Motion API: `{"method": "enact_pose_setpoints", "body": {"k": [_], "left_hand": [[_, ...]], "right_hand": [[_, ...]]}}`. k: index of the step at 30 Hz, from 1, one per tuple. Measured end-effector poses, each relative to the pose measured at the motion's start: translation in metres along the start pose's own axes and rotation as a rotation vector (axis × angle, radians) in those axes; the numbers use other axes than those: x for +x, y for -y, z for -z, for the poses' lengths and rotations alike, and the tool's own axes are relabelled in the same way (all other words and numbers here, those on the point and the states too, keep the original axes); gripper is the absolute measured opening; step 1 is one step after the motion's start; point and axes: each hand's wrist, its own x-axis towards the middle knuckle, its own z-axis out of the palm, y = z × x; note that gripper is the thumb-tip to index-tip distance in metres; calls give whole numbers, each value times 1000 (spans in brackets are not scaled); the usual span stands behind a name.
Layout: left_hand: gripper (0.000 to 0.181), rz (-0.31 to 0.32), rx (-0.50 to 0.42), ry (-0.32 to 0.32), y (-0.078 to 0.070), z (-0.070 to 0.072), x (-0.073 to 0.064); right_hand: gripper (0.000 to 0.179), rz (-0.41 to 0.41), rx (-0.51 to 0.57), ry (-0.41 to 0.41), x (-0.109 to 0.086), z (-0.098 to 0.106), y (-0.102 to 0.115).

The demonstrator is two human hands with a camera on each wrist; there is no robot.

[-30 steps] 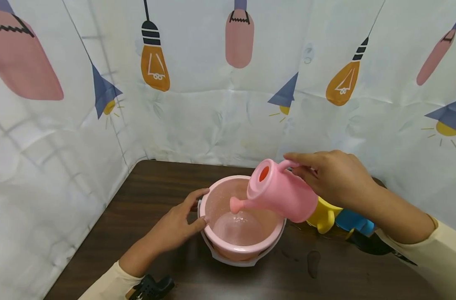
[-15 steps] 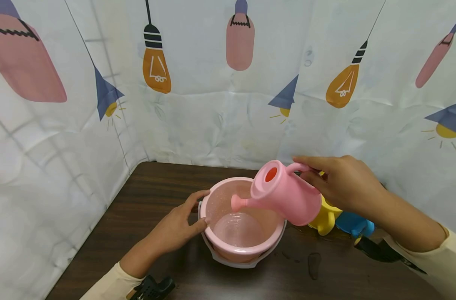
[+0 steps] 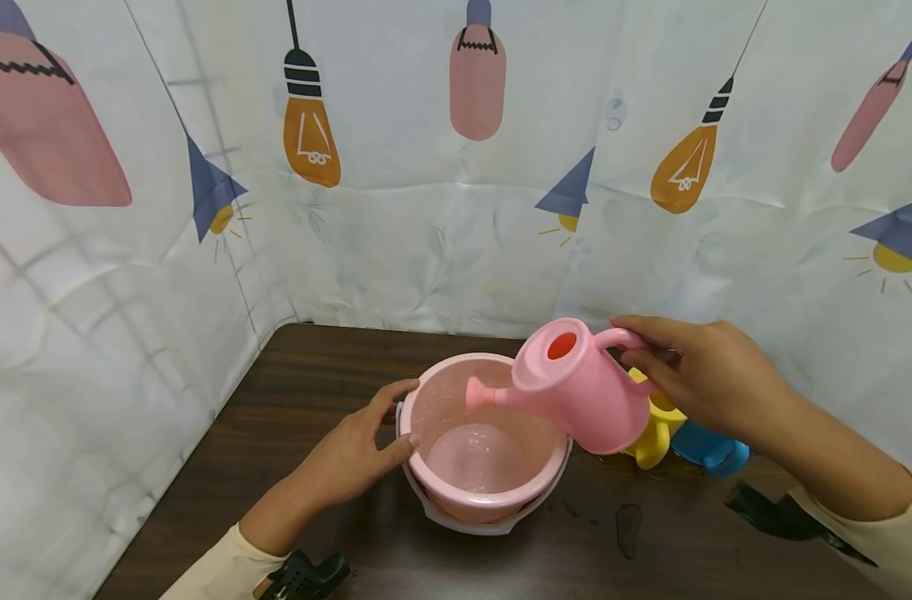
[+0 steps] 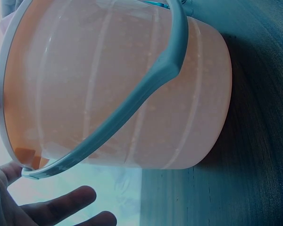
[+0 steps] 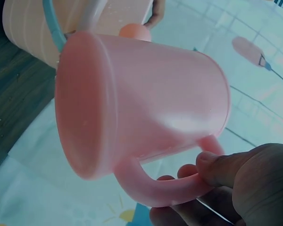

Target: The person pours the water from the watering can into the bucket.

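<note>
A pink bucket (image 3: 467, 500) with a pale carrying handle stands on the dark table, what looks like shallow water at its bottom. My left hand (image 3: 351, 454) rests on the left side of its rim with thumb and forefinger; in the left wrist view the other fingers (image 4: 61, 205) stretch out beside the bucket, off it. My right hand (image 3: 714, 371) grips the handle of a pink watering can (image 3: 602, 400), tilted over the bucket's right side. Its round spout head (image 3: 478, 395) hangs over the bucket's opening, and no stream from it is visible. The right wrist view shows the can's base (image 5: 82, 108).
Right of the bucket, partly behind the can and right arm, are a yellow handled container (image 3: 654, 442) and a blue one (image 3: 707, 450). Water spots (image 3: 627, 529) mark the table (image 3: 336, 358) at the front right. A patterned sheet (image 3: 426, 250) hangs behind and at left.
My right hand has drawn the watering can slightly rightward and turned it a little more upright, its spout rising. Drips seen under the spout earlier are gone. The left hand and bucket stay put.
</note>
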Motion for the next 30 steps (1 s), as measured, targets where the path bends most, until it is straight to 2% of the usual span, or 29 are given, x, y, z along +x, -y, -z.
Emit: {"method": "enact_pose_setpoints", "body": {"k": [3, 10, 18, 24, 30], "left_hand": [[68, 6, 0, 3, 0, 0, 0], [68, 12, -3, 10, 0, -1, 0], [68, 9, 1, 11, -1, 1, 0], [69, -1, -11, 11, 0, 2, 0], [69, 0, -11, 11, 0, 1, 1]], "right_hand": [[44, 2, 6, -18, -5, 0, -3], [39, -82, 72, 1, -20, -1, -7], [38, -150, 52, -32, -38, -4, -17], [34, -305, 59, 15, -59, -5, -26], [33, -435, 104, 57, -76, -16, -29]]}}
